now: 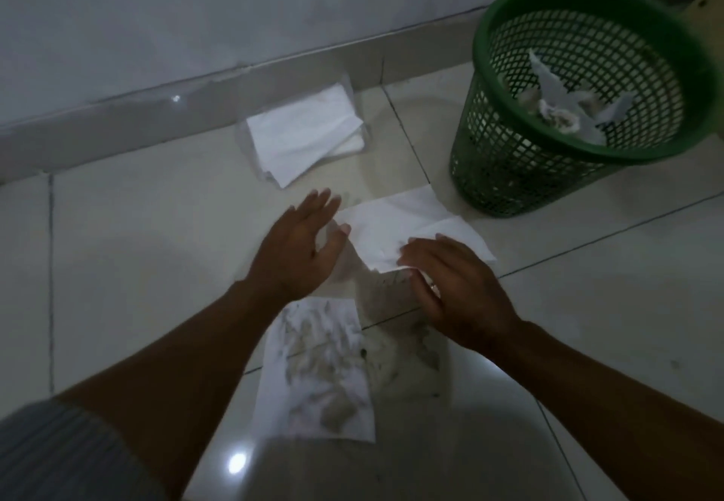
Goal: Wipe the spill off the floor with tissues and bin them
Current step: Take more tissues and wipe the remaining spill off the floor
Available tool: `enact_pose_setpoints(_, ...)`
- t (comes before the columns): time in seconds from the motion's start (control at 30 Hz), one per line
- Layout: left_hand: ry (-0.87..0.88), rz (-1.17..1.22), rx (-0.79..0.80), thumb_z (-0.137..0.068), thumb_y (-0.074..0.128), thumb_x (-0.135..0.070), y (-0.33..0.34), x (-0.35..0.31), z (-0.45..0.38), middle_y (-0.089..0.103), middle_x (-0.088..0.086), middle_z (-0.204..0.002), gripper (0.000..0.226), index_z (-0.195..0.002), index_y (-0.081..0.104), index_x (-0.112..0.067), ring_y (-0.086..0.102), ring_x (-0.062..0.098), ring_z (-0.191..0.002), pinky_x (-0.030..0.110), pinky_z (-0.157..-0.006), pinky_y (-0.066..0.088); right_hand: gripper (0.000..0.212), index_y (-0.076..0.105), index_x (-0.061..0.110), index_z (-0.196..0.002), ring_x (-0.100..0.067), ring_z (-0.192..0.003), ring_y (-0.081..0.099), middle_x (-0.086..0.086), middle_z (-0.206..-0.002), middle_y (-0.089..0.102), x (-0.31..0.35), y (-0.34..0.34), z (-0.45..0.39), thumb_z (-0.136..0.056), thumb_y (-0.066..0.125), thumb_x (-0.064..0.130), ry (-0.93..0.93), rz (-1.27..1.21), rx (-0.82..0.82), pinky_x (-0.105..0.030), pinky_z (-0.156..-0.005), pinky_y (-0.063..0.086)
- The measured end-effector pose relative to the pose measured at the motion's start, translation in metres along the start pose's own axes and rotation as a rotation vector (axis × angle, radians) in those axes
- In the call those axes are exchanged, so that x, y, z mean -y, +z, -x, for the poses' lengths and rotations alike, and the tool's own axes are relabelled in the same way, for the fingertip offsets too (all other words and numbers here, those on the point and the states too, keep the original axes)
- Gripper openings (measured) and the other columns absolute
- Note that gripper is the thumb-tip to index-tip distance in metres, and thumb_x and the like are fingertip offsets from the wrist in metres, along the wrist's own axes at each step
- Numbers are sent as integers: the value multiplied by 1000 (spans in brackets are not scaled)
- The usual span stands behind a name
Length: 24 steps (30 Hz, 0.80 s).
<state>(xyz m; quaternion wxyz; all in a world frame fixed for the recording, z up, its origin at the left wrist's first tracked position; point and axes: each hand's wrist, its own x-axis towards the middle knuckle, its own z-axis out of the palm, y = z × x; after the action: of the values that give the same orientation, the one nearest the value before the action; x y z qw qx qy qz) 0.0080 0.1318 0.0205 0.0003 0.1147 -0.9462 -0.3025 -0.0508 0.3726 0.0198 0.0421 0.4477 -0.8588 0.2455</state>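
Hands work over a clean white tissue (407, 226) spread on the tiled floor (137, 246). Left hand (301, 242) is open, fingers spread, at the tissue's left edge; right hand (450, 285) pinches its near edge. Just nearer the person, a soiled tissue (317, 371) lies flat over the greyish spill (407, 351). A tissue pack (305, 136) sits by the wall. The green mesh bin (521, 171), at right, holds used tissues (564, 109).
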Motion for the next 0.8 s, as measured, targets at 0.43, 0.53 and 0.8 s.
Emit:
enact_pose_setpoints(0.43,65,-164,152,-99,29,-47,58,-20,90,29,4,-160,58,-149,37,-18,19,20,-151,41,-123,15,29,75,19,-93,-18,-93,69,-1,-95,76,39,3,88,-91,58,41,-195,52,341,-44,-102,47)
enact_pose_setpoints(0.53,102,-211,158,-102,31,-42,71,-19,104,28,5,-160,54,-149,37,-17,18,21,-151,46,-123,19,41,76,20,-85,-16,-94,68,2,-88,76,42,4,99,-88,55,55,-143,59,288,-47,-107,40)
enact_pose_setpoints(0.8,82,-333,135,-102,20,-35,89,-22,115,21,13,-161,57,-152,28,-8,15,28,-151,52,-121,20,46,61,10,-128,-29,-132,51,-15,-136,60,41,32,71,-101,36,37,123,119,285,-50,-113,36)
